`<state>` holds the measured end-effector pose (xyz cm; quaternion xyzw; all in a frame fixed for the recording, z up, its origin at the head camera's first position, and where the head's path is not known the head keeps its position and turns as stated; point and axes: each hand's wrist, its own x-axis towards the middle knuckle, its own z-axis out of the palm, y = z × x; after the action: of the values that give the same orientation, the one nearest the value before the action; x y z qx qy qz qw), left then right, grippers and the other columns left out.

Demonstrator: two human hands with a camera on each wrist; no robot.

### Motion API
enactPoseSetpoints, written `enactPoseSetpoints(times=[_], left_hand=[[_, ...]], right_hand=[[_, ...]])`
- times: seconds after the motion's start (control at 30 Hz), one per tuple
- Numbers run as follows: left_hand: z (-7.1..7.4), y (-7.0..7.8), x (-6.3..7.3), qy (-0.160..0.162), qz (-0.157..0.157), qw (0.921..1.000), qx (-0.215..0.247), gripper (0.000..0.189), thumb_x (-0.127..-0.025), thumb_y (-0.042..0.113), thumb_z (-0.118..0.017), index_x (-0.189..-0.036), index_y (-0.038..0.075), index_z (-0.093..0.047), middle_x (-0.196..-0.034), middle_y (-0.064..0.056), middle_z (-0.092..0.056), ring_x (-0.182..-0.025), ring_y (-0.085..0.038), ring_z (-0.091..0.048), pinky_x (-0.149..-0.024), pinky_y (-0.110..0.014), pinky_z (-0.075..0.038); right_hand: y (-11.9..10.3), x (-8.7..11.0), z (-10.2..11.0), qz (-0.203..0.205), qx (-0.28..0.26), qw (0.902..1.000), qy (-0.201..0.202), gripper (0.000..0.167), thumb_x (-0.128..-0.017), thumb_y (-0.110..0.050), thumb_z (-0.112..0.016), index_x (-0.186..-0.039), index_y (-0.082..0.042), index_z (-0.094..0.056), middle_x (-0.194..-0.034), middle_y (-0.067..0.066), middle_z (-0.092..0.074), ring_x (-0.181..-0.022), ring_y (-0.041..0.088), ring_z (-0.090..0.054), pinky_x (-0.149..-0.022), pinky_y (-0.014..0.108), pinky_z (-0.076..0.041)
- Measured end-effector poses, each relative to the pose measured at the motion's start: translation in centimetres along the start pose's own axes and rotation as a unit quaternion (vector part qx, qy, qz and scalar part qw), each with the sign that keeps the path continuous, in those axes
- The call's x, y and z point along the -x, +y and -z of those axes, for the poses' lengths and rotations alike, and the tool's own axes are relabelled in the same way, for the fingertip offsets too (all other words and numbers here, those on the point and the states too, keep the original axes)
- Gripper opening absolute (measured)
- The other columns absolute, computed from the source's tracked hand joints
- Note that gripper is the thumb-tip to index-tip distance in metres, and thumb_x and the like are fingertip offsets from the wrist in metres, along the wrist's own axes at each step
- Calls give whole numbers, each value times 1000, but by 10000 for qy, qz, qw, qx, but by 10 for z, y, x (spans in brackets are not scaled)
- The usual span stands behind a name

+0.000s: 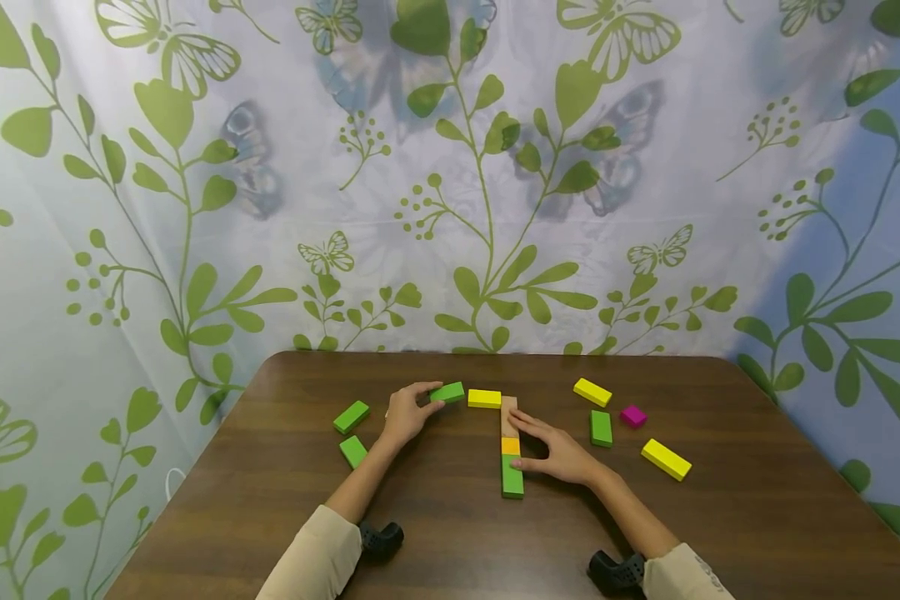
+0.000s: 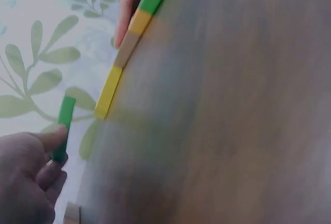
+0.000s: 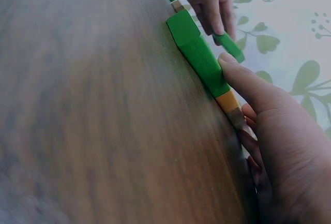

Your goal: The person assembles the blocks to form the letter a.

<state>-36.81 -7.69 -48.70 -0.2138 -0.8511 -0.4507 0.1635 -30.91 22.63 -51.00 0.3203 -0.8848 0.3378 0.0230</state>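
My left hand (image 1: 408, 412) pinches a green block (image 1: 447, 392) between thumb and fingers. Just to the right of that block lies a yellow block (image 1: 484, 399), its far end meeting the top of a straight row. The row runs toward me: a plain wood block (image 1: 509, 415), a short orange block (image 1: 510, 446), then a long green block (image 1: 512, 477). Along the row's right side rests my right hand (image 1: 562, 454), fingers at the wood block and thumb touching the long green one. In the left wrist view, the held green block (image 2: 64, 125) is apart from the yellow block (image 2: 108, 93).
Left of my left hand lie two green blocks (image 1: 352, 417), and a small wood piece (image 2: 72, 213) shows by that hand. On the right are two yellow blocks (image 1: 666, 460), a green block (image 1: 601, 428) and a magenta block (image 1: 633, 416). A patterned curtain (image 1: 435, 208) hangs behind the table (image 1: 270, 517).
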Motion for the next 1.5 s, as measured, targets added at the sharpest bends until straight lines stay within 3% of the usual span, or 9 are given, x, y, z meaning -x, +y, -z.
enactPoseSetpoints(times=[0.27,0.53,0.9,1.2,1.5], left_hand=[[-12,-6,6,33,-169,9987,-476,36,-78,9,-72,-112,0,-65,-107,-14,-65,-96,-29,-62,-78,-40,-51],[-20,-11,3,22,-136,9959,-896,35,-80,9,-71,-114,2,-65,-111,-12,-64,-103,-28,-59,-85,-40,-48],[-23,-14,1,36,-248,9965,-800,34,-82,12,-70,-114,3,-65,-111,-13,-64,-102,-29,-60,-85,-41,-48],[-24,-14,3,6,-89,9975,-706,35,-81,13,-70,-115,4,-65,-110,-11,-65,-100,-29,-61,-82,-42,-49],[-22,-12,2,23,-150,9976,-674,35,-81,13,-71,-115,3,-65,-109,-12,-65,-98,-30,-61,-82,-43,-49]], right_hand=[[-1,1,1,-40,-1,10000,5,76,-82,-47,-66,-143,-14,-36,-150,2,-25,-134,30,-26,-99,58,-29],[-2,1,0,-61,-32,10000,3,76,-82,-47,-66,-143,-14,-36,-150,2,-26,-134,30,-26,-99,58,-28],[-2,0,1,-80,-25,10000,4,76,-82,-47,-66,-143,-15,-36,-150,2,-26,-134,30,-26,-99,59,-28],[-2,1,0,-58,-45,10000,-23,76,-82,-47,-66,-144,-15,-36,-150,4,-26,-133,30,-27,-99,58,-29],[-2,0,0,-64,-54,10000,-7,76,-82,-47,-65,-144,-15,-36,-150,2,-25,-133,30,-26,-99,59,-28]])
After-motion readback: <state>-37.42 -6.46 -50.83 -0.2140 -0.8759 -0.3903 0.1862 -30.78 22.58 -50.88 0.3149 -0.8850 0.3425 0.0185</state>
